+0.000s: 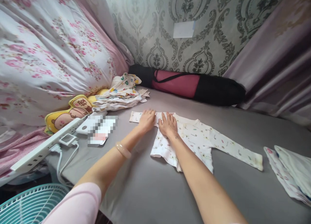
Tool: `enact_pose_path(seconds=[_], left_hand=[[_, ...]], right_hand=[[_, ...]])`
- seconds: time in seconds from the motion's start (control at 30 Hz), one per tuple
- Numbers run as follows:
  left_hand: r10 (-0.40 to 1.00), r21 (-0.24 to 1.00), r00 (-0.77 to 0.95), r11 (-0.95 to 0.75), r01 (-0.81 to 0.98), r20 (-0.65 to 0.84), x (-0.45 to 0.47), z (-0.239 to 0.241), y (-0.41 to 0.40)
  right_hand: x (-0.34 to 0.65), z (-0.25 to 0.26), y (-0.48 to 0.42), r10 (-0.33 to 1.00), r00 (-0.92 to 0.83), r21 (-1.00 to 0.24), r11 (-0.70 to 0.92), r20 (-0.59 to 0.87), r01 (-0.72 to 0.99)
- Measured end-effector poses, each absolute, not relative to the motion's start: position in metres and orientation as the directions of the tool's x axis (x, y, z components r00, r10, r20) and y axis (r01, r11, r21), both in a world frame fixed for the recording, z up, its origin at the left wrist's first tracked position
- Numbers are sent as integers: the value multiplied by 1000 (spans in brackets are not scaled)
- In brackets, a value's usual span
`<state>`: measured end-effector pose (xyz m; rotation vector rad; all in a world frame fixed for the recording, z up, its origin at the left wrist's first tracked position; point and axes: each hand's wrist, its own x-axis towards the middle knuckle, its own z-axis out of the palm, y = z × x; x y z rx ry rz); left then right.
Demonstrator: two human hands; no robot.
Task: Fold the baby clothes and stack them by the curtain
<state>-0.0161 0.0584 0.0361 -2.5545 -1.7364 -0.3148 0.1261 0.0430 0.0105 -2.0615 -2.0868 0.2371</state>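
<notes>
A small white long-sleeved shirt (194, 136) with a scattered print lies spread on the grey sheet. Its right-hand sleeve stretches out toward the right, and the other sleeve points left. My left hand (147, 120) rests flat on the left sleeve, fingers extended. Beside it, my right hand (168, 125) presses flat near that sleeve's shoulder, with its fingers spread. Part of the sleeve and the shirt's left side is hidden under my hands and right forearm.
A pile of folded clothes (119, 99) sits at the back left, near a yellow cushion (65, 117). White power strip (46, 144) and plugged cords run along the left edge, above a teal fan (34, 204). A black-and-pink bag (179, 83) lies by the wall. More folded clothes (291, 172) lie right.
</notes>
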Motion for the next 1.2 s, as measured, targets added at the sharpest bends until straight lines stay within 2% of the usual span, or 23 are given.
enact_pose_path(seconds=[0.07,0.13,0.33,0.6,0.8,0.97,1.07,1.2], left_hand=[[925,162,356,-375,913,133,-3,24,54],[939,188,336,-345,920,78,1,14,52],[962,151,273,-272,950,19,-26,12,51],[989,94,149,-149,984,4,-79,17,54],[990,163,129,-137,977,58,-87,12,57],[925,136,161,-218,966,343,-87,9,49],[870,137,164,-254,958,465,-87,10,43],[872,119,111,-189,975,478,-85,17,35]], right_hand=[[127,10,43,999,-17,-237,28,48,971],[127,9,43,998,-20,-223,34,63,974],[126,9,45,998,-18,-197,29,58,980],[125,12,45,999,-15,-160,19,29,987],[126,12,46,1000,-21,-173,22,12,985],[126,19,46,998,-38,-288,22,-52,957],[138,32,47,989,-89,-470,26,-114,882],[176,52,29,996,-65,-708,83,53,701]])
